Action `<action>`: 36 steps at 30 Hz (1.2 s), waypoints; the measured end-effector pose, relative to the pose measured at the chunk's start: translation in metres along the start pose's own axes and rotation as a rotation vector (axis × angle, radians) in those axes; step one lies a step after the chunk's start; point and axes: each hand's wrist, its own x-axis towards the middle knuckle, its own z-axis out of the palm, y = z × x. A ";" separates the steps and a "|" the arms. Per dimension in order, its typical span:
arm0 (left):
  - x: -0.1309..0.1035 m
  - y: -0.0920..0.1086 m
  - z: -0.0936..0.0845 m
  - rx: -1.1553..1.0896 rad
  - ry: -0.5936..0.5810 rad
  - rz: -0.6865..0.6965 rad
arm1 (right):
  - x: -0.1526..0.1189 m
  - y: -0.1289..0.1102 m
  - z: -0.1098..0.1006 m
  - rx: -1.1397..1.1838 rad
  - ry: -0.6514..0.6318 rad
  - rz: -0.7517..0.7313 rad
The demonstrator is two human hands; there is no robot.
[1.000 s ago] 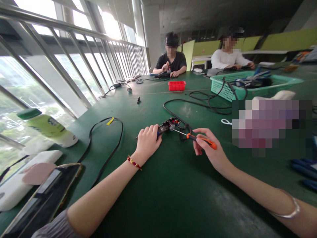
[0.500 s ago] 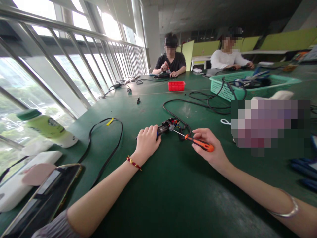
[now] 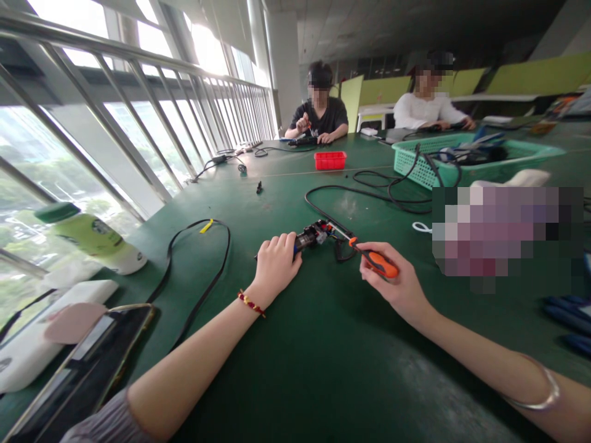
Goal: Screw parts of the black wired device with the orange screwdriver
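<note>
My left hand (image 3: 277, 261) is wrapped round the dark body of a corded device (image 3: 305, 239) lying on the green table (image 3: 295, 369). Wires and small parts show at the device's right end, from which a black cable (image 3: 364, 192) runs back. My right hand (image 3: 390, 274) grips an orange and black screwdriver (image 3: 381, 263) by its handle. The screwdriver's shaft points up and left, its tip at the exposed end of the device; whether the tip touches a part is too small to tell.
Beyond my hands stand a red tray (image 3: 330, 160) and a green basket (image 3: 415, 163) with tools. At left are a bottle (image 3: 92, 237), a phone (image 3: 87, 369), a white case (image 3: 28, 344) and a black strap (image 3: 226, 246). Two people sit across the table.
The screwdriver's tip has moved slightly up and right along the exposed end, and my right fingers have closed more around the handle. My left hand stays on the device.
</note>
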 end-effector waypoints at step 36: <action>0.001 -0.018 0.000 0.034 -0.025 -0.117 | 0.003 0.011 0.000 -0.097 -0.285 0.200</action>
